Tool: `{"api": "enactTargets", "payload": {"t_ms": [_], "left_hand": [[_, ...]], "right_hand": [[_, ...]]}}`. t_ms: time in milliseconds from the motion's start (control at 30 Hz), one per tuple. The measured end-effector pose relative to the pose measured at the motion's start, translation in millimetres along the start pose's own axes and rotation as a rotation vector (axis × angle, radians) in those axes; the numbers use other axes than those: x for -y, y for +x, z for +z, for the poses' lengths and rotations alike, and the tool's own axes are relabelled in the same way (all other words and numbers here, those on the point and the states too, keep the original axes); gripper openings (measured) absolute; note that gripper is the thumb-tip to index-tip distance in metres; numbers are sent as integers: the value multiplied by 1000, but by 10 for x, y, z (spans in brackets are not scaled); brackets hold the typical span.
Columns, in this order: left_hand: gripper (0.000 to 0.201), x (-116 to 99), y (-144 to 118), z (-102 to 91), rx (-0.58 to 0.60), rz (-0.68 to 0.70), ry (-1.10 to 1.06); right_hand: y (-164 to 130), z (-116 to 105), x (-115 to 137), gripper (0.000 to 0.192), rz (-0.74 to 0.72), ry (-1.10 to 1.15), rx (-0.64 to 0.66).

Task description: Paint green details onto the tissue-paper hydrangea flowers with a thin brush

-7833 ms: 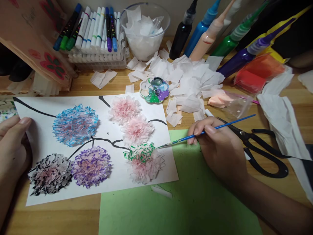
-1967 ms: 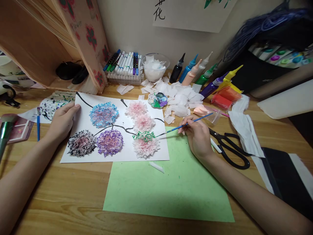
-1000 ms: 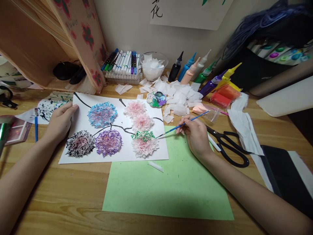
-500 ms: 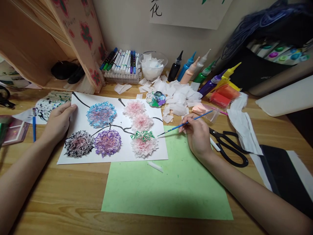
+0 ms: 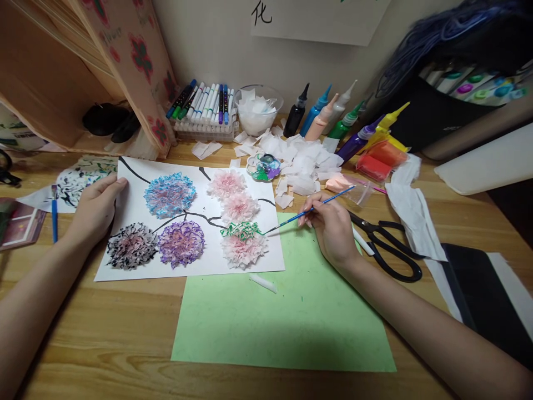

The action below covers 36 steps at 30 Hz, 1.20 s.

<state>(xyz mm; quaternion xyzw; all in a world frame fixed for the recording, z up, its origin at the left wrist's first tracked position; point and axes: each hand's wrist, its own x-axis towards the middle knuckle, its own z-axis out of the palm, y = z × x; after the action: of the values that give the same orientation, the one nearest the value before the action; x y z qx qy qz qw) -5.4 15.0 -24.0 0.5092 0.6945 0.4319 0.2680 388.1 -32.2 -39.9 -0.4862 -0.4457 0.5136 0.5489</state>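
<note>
Barely shifted, right hand [image 5: 331, 228] pinches paintbrush [image 5: 310, 209] — left hand [image 5: 95, 208] flat; bowl [image 5: 258, 109] holds tissue.

The right hand [image 5: 333, 228] pinches a blue paintbrush [image 5: 310, 210] in a closed grip; the bristle tip meets the green-edged tissue flower [image 5: 242, 241] on the white sheet [image 5: 200, 261]. The left hand [image 5: 95, 208] lies flat on the sheet's left edge. Black scissors [image 5: 389, 250] lie just beside the right hand on the surface [image 5: 104, 333]. A green sheet [image 5: 283, 322] lies below.
</note>
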Motion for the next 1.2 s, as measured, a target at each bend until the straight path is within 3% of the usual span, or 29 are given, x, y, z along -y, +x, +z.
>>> {"api": "enactTargets", "payload": {"t_ms": [300,800,1200], "left_hand": [[23,39,18,-15,-1,1,-2],[23,0,6,4,-2,3,-8],[26,-19,-10,-3,-5,31,29]], "right_hand": [[18,18,26,15,-20,9,-82],[-2,9,12,15,-7,-1,-5],[8,13,23,16,-22,40,-85]]}}
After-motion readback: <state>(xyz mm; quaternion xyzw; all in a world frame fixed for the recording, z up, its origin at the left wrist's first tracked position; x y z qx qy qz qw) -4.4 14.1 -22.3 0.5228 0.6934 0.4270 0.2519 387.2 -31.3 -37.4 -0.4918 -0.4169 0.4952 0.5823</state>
